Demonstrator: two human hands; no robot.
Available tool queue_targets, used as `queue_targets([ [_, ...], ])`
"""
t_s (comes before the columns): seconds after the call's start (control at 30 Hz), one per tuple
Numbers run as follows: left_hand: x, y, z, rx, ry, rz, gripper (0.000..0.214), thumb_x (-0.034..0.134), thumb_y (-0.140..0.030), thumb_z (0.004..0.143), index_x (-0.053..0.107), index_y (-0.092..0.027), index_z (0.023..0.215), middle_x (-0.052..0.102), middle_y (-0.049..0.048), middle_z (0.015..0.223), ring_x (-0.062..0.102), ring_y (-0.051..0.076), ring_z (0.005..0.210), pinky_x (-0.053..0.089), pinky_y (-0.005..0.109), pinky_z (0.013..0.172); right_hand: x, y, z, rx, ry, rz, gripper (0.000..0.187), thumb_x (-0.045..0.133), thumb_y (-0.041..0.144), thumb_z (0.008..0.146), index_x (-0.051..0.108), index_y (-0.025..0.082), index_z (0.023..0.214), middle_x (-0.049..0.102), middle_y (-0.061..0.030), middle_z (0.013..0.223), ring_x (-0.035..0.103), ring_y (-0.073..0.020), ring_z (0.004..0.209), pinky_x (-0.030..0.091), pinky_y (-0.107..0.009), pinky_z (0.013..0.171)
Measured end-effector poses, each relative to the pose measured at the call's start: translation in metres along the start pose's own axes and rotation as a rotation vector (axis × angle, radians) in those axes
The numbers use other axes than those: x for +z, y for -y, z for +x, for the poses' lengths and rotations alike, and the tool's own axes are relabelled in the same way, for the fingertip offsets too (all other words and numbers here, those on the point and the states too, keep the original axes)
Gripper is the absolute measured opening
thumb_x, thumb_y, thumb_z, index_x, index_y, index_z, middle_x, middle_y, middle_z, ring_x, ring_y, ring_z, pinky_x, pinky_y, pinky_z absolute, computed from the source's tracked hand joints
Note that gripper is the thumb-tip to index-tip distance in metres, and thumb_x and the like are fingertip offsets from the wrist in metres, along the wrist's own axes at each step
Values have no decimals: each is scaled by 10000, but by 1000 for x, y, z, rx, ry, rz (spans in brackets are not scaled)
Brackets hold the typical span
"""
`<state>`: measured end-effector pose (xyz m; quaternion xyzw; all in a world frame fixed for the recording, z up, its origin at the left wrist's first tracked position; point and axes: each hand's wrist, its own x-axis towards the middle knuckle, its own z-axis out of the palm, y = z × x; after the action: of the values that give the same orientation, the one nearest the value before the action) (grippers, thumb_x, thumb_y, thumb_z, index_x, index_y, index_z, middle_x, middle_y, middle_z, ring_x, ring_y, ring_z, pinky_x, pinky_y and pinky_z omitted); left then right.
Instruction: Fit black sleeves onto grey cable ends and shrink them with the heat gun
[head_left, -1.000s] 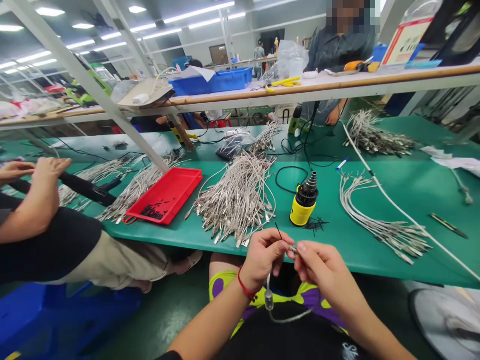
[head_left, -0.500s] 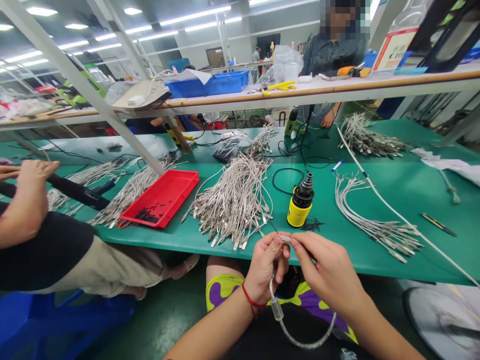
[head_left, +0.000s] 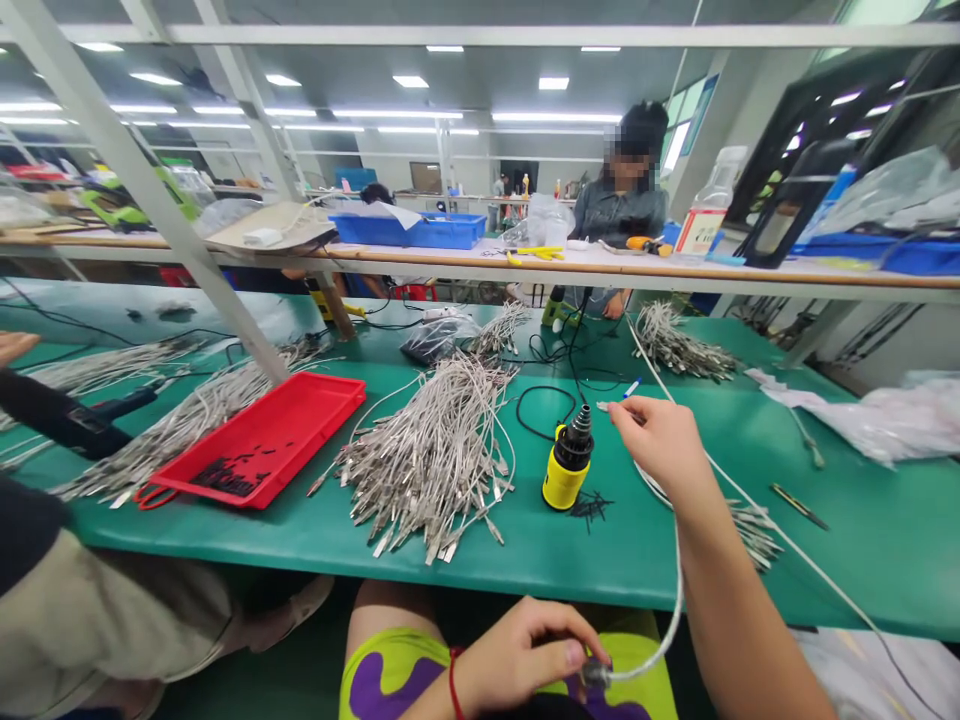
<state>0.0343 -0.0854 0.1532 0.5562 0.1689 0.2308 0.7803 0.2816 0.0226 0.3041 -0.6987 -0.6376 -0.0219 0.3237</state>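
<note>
My right hand (head_left: 658, 440) is raised over the green table (head_left: 862, 500), pinching one end of a grey cable (head_left: 675, 600) just right of the yellow heat tool (head_left: 566, 470). The cable curves down off the table edge to my left hand (head_left: 525, 655), which grips its other end, a small connector, above my lap. A large heap of similar grey cables (head_left: 431, 455) lies left of the yellow tool. Another small bunch of cables (head_left: 750, 530) lies behind my right forearm.
A red tray (head_left: 262, 440) with small black pieces sits left of the heap. A person's arm and leg fill the left edge. Another person sits across, behind the shelf (head_left: 525, 262) with a blue bin (head_left: 409, 232). More cable bundles (head_left: 679, 345) and white plastic (head_left: 892, 415) lie at right.
My hands, held together at the table edge before, have parted: the right rose toward the yellow tool with the cable end, the left dropped to my lap. The view tilted upward.
</note>
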Motion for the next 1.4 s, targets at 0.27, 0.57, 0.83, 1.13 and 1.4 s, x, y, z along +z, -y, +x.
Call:
queue_targets([
  [0.27, 0, 9, -1, 3, -27, -2, 463, 711, -563, 889, 797, -149, 1077, 670, 54, 719, 619, 142, 634, 442, 238, 657, 9, -4, 9, 32, 89, -28, 430, 561, 491, 912, 713, 201, 633, 536, -13, 501, 450, -177, 553, 270, -314, 562],
  [0.57, 2, 10, 1, -2, -15, 34, 540, 697, -600, 886, 783, -113, 1102, 673, 61, 711, 606, 139, 628, 441, 239, 660, 11, -5, 12, 58, 139, -33, 456, 548, 516, 907, 703, 193, 625, 523, -8, 497, 457, -178, 568, 264, -318, 565],
  [0.83, 0, 16, 1, -9, -26, 9, 513, 703, -565, 900, 775, -107, 1117, 653, 47, 698, 608, 136, 639, 434, 238, 675, 13, -6, 12, 47, 151, 0, 445, 533, 517, 902, 745, 179, 704, 620, -32, 548, 509, -187, 566, 291, -312, 563],
  [1.13, 0, 14, -1, -26, -44, 7, 522, 711, -578, 887, 774, -111, 1111, 642, 45, 726, 629, 150, 673, 445, 247, 685, 13, -8, 9, 35, 154, 17, 460, 530, 522, 904, 765, 166, 729, 638, -41, 558, 510, -188, 567, 298, -312, 561],
  [1.4, 3, 14, -2, -28, -39, 1, 530, 723, -588, 869, 784, -108, 1086, 643, 48, 724, 627, 151, 668, 450, 254, 691, 10, -10, 4, 43, 164, 19, 475, 535, 533, 905, 779, 159, 744, 591, -25, 510, 484, -181, 537, 285, -316, 547],
])
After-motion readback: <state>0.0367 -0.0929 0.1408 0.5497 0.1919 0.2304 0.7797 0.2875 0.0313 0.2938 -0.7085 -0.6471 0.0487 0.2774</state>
